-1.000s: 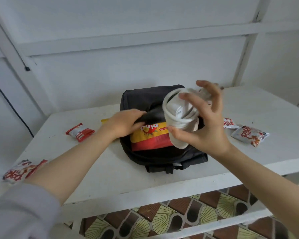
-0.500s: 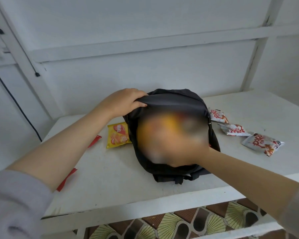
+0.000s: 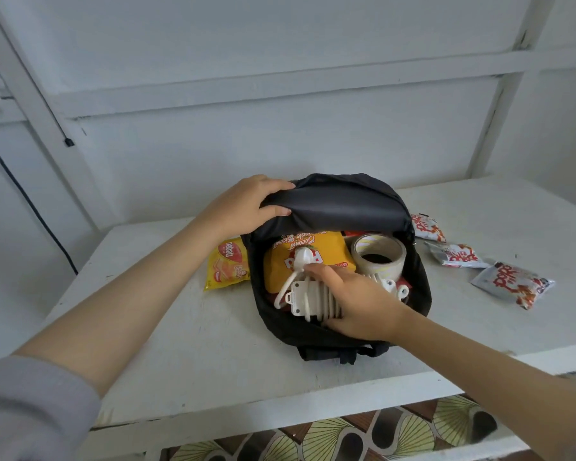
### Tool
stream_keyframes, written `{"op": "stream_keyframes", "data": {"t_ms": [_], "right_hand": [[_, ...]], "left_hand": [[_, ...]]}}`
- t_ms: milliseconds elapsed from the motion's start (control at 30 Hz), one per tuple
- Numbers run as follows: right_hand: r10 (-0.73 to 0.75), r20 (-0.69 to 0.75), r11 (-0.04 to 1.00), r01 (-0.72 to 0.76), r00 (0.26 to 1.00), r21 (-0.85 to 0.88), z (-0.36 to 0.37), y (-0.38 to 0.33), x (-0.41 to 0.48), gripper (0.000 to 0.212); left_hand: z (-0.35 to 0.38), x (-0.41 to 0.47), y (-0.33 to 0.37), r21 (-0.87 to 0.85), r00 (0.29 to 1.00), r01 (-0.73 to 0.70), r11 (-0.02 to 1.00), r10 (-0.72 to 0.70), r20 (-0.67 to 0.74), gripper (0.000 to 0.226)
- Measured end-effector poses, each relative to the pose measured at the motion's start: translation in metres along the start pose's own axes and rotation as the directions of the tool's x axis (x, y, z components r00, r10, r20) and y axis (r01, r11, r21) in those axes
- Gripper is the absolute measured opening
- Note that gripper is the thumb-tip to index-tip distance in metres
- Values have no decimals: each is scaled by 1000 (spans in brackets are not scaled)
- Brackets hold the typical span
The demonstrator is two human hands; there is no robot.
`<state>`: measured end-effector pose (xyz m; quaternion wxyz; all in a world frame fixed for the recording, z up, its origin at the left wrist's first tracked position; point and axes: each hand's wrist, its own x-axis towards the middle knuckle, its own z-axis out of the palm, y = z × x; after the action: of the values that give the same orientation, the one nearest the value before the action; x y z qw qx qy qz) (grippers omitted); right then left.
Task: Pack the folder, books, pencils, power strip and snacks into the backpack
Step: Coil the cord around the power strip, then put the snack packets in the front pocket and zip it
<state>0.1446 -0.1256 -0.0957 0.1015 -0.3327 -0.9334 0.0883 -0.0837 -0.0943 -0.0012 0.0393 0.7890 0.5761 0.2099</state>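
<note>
Power strip (image 3: 313,296) sits inside the open main compartment of the backpack (image 3: 419,294), near the front edge, lying across a yellow biscuit pack (image 3: 333,252), with its white cord looped round the body and the plug (image 3: 302,257) poking up on top. Your right hand (image 3: 359,304) covers the strip's right half, fingers curled over the coils and thumb at the near side, so it has hold of it. Whether it rests fully on the contents or hangs in your grip, cannot tell. It likely handles as a rigid plastic block, moderately heavy, smooth-sided. The cord is springy and could unwind if released loosely, so grip across body and coils together, not by the plug or a single loop. Beside it to the right, inside the bag, is a tape roll (image 3: 383,274), touching or nearly touching the strip's far end. Your left hand (image 3: 243,204) pinches the backpack's top flap, thumb under and fingers over, holding the mouth open. The fabric is soft and would likely flop shut if let go. Outside on the table (image 3: 180,344): a yellow snack pack (image 3: 228,267) just left of the bag, and three white-and-red snack packs (image 3: 426,227) (image 3: 458,256) (image 3: 511,284) to the right, the last well apart. These look light and crinkly, so easy pinch grabs. Folder, books and pencils are not visible, possibly under the contents.
</note>
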Motion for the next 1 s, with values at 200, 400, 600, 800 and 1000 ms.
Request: {"op": "stream_keyframes", "data": {"t_ms": [200, 400, 600, 800, 1000], "right_hand": [[-76, -53, 996, 78, 996, 48, -27, -1, -1, 49], [100, -755, 986, 38, 648, 164, -68, 10, -21, 38], [291, -467, 931, -135, 835, 338, -44, 38, -42, 43], [259, -263, 965, -263, 929, 23, 19, 41, -78, 59], [258, -307, 966, -239, 916, 97, 29, 39, -82, 57]], "left_hand": [[-1, -7, 15, -169, 999, 28, 985, -35, -42, 74], [-1, -27, 39, -578, 976, 217, 786, -161, 147, 83], [46, -62, 53, -418, 992, 19, 908, 35, 122, 32], [108, -103, 43, 259, 965, -263, 930, 260, 46, 48], [123, -108, 46, 217, 951, -251, 943, 282, -124, 43]]}}
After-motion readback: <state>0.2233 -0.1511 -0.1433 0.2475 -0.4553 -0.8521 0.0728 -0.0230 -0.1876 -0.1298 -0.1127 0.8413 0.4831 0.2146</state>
